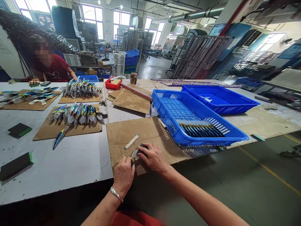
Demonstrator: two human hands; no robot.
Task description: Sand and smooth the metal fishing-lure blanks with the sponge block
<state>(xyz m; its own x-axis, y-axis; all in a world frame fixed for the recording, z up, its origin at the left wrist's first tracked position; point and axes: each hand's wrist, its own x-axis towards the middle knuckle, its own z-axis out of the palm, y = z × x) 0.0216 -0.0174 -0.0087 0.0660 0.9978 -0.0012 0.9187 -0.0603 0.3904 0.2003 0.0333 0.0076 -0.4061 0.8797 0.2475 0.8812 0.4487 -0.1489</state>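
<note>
My left hand (124, 173) is closed on a fishing lure (133, 161), whose gold and dark end shows past the fingers; the rest is hidden. A clear round lip (134, 153) sticks out from it toward my right hand (154, 157). That hand grips a dark sanding block (143, 150) right against or very near the lip; contact is hard to make out. Both hands rest low over a cardboard sheet (169, 142). Just beyond them lies a narrow pale strip (132, 142) with greenish ends.
A blue perforated basket (169, 128) with a row of lures (202, 130) stands at right, a deeper blue bin (235, 106) behind it. Lures with clear lips (77, 114) pile up on cardboard at left. Dark blocks (16, 166) lie nearby. Another person (50, 66) sits across the table.
</note>
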